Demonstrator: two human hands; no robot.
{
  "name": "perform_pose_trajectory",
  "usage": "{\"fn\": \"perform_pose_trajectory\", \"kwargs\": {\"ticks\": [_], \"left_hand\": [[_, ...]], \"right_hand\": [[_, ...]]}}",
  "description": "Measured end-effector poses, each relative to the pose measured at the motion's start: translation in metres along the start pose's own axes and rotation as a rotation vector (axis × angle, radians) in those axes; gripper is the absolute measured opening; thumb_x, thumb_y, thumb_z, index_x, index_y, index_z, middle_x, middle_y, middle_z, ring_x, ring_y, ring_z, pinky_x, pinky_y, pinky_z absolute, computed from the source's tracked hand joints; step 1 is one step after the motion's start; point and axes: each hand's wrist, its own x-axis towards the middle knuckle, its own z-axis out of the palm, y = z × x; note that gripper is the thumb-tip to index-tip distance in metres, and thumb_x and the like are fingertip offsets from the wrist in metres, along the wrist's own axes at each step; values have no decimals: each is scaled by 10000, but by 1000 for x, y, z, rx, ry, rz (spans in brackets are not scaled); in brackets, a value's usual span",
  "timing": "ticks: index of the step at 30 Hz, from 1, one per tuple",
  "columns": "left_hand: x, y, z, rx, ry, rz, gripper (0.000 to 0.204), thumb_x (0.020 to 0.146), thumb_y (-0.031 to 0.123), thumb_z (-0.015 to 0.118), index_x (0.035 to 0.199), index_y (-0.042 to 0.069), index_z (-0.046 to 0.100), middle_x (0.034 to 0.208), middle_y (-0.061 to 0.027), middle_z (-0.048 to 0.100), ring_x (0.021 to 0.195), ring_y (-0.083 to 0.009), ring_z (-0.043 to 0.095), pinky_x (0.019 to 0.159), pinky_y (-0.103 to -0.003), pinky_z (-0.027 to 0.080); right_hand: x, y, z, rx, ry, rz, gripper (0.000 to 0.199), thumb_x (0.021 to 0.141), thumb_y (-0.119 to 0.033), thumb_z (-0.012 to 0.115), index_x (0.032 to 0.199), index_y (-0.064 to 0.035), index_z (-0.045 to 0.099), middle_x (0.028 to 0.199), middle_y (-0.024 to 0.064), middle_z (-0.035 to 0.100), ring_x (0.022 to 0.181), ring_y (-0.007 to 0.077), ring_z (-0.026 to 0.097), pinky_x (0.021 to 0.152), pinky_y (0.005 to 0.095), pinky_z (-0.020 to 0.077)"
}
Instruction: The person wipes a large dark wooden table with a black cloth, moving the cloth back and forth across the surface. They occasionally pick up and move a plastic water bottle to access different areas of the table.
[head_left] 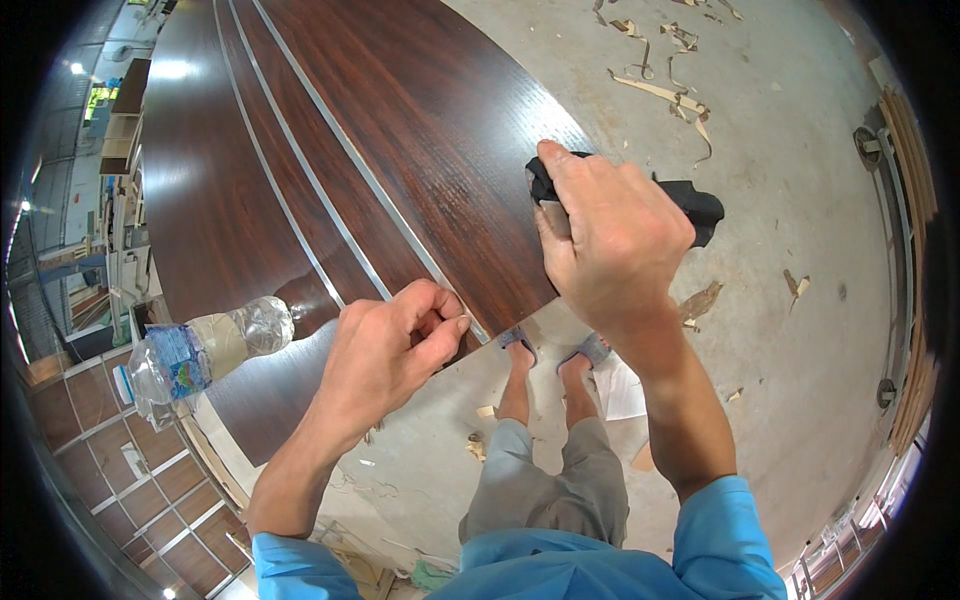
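Observation:
A glossy dark-brown wood-grain board [440,120] slopes away from me, with several thin silver strips [345,142] running along its length. My right hand [620,225] is closed round a black cloth [690,210] at the board's right edge. Part of the cloth sticks out past the hand on both sides. Over the near end of the strips, my left hand [385,345] is closed, thumb and fingertips pinched together at the rightmost strip. Whatever may be between those fingers cannot be made out.
A clear plastic bottle [205,355] lies on its side on the board, left of my left hand. Curled brown and tan scraps [665,95] litter the concrete floor [790,200]. Brown panels [905,270] stand along the right side. Shelving [120,130] is at far left.

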Motion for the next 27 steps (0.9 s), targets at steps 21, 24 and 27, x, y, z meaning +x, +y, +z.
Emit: {"fn": "perform_pose_trajectory", "kwargs": {"ticks": [21, 24, 27], "left_hand": [[0, -48, 19, -191, 497, 298, 156, 939, 71, 792, 884, -2, 666, 671, -12, 677, 588, -31, 596, 528, -213, 462], [1, -61, 23, -193, 563, 403, 114, 938, 54, 792, 900, 15, 692, 677, -11, 680, 577, -35, 603, 506, -204, 446], [1, -68, 29, -135, 639, 450, 93, 922, 89, 800, 914, 46, 718, 629, -17, 646, 501, -91, 583, 483, -245, 453]], "right_hand": [[-59, -41, -46, 171, -478, -469, 326, 750, -177, 735, 1045, -41, 752, 782, -13, 497, 687, 149, 522, 586, 309, 387], [-70, -42, -65, 373, -688, -275, 409, 699, -139, 752, 1097, -42, 757, 795, -5, 533, 655, 164, 523, 558, 315, 390], [-64, -53, -73, 452, -532, -97, 442, 624, -107, 785, 1063, -67, 754, 820, 2, 583, 632, 182, 521, 542, 326, 400]]}}
